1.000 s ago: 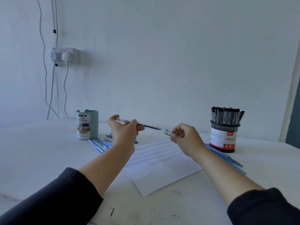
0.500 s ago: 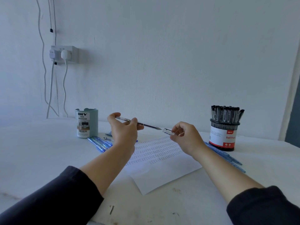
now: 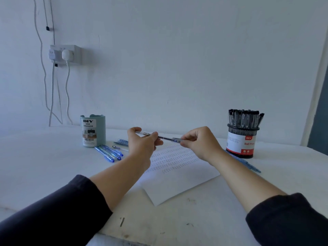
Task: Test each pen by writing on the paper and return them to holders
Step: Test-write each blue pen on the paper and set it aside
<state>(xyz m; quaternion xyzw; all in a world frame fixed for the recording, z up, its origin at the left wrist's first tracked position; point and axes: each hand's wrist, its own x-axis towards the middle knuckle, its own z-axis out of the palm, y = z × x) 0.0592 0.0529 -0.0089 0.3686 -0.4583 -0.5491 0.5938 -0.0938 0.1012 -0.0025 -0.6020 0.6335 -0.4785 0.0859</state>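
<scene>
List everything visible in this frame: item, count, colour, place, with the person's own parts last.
pen: one, clear with dark core, held between both hands
cap: one, clear, at the pen tip
paper: one, white, written rows, table centre
organizer: one, teal, back left
loose pens: several, blue, beside organizer
mesh holder: one, black, full of black-capped pens, right
wall socket: one, white, wall
left hand: grips pen
right hand: pinches cap

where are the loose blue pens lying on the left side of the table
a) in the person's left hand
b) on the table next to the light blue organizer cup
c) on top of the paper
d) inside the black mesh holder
b: the blue pens lie flat on the table just in front and right of the light blue organizer cup, off the paper.
</scene>
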